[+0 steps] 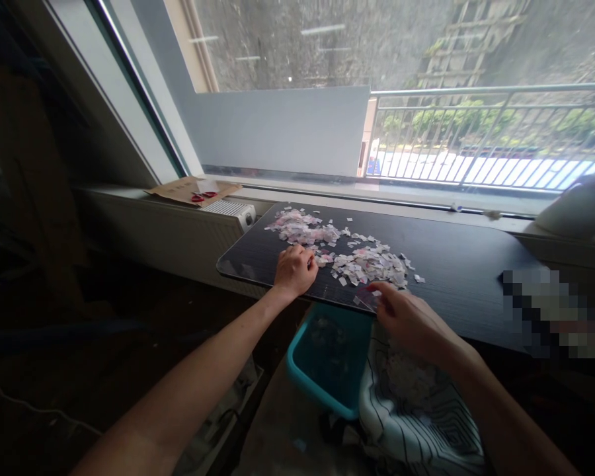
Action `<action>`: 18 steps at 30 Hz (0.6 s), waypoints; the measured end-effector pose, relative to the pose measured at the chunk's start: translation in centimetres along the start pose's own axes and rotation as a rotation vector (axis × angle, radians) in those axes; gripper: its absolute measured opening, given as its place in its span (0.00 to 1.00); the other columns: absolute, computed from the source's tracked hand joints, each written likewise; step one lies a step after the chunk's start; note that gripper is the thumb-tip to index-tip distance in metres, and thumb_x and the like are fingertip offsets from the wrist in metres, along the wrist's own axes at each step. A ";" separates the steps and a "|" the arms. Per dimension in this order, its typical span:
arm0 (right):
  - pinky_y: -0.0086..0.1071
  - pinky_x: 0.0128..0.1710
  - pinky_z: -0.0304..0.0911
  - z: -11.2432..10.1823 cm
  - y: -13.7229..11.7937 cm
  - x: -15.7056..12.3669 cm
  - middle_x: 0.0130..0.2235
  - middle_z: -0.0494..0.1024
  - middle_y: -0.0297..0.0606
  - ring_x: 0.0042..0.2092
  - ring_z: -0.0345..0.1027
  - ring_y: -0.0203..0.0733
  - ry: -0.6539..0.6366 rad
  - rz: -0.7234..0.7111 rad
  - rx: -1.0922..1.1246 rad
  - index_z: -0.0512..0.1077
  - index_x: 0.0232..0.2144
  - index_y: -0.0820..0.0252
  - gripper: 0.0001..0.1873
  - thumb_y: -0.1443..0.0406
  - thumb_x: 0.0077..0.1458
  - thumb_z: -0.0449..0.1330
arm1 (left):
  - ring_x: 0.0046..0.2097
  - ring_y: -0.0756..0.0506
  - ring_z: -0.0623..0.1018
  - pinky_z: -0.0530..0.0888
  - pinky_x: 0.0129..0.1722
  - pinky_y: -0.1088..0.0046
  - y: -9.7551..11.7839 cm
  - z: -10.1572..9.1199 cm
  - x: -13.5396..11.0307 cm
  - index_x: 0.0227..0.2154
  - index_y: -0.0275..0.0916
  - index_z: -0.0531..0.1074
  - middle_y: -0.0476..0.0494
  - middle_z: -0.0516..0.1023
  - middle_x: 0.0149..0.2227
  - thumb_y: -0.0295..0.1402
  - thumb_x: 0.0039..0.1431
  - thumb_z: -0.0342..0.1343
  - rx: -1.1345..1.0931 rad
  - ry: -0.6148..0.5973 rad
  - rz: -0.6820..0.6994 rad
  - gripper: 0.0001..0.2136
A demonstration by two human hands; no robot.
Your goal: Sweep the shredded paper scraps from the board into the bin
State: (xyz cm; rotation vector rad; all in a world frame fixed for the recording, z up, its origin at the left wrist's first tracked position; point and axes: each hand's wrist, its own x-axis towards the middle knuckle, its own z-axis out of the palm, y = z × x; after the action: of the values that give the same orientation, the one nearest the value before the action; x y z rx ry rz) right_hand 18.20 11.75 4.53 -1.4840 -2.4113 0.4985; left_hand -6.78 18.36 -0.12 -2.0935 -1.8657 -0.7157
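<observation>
A spread of several small paper scraps (357,254), white and pink, lies on a black tabletop (456,264) by the window. My left hand (295,269) rests on the table at the near edge of the scraps, fingers curled under in a loose fist; what they press on is hidden. My right hand (406,317) is at the table's front edge, fingers pinched on a small clear or pale piece (367,299). A teal bin (330,357) stands below the table edge between my arms, with a few scraps inside.
A cardboard sheet with red-handled scissors (203,196) lies on the sill above a white radiator (231,210). A black-and-white patterned cloth (416,410) holding scraps sits under my right arm. A pixelated patch (550,311) covers the table's right end. Railing and window lie beyond.
</observation>
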 end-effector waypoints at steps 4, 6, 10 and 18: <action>0.28 0.27 0.53 0.1 -0.3 -0.6 0.32 0.75 0.36 0.30 0.67 0.38 -0.025 -0.054 0.050 0.65 0.52 0.54 0.20 0.66 0.57 0.47 | 0.41 0.43 0.71 0.66 0.42 0.67 0.0 0.0 0.0 0.30 0.40 0.71 0.44 0.71 0.35 0.29 0.56 0.51 0.004 0.003 -0.001 0.04; 0.29 0.28 0.54 0.2 -0.5 -0.8 0.33 0.76 0.38 0.31 0.68 0.39 0.002 -0.041 0.035 0.65 0.52 0.55 0.20 0.66 0.58 0.46 | 0.41 0.43 0.71 0.66 0.42 0.67 0.0 0.0 0.0 0.30 0.40 0.71 0.44 0.71 0.34 0.29 0.56 0.51 0.009 0.004 -0.001 0.05; 0.28 0.29 0.56 0.0 -0.3 -1.3 0.33 0.76 0.37 0.30 0.68 0.38 -0.054 -0.105 0.081 0.65 0.52 0.55 0.20 0.65 0.59 0.45 | 0.41 0.43 0.72 0.66 0.42 0.67 -0.1 0.0 0.0 0.30 0.40 0.72 0.44 0.72 0.35 0.30 0.56 0.51 0.017 0.014 0.006 0.05; 0.29 0.27 0.56 -2.6 6.2 -3.5 0.27 0.73 0.32 0.27 0.66 0.37 0.141 0.182 -0.034 0.68 0.48 0.56 0.19 0.63 0.53 0.50 | 0.41 0.42 0.72 0.66 0.42 0.66 -0.3 0.1 0.1 0.31 0.40 0.73 0.43 0.73 0.35 0.30 0.56 0.51 0.007 0.031 0.016 0.06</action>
State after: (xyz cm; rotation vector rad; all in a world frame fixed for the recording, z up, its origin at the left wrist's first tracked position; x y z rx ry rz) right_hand 25.81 11.56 4.15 -1.7028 -2.2004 0.3780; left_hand -7.07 18.53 -0.15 -2.0794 -1.8304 -0.7324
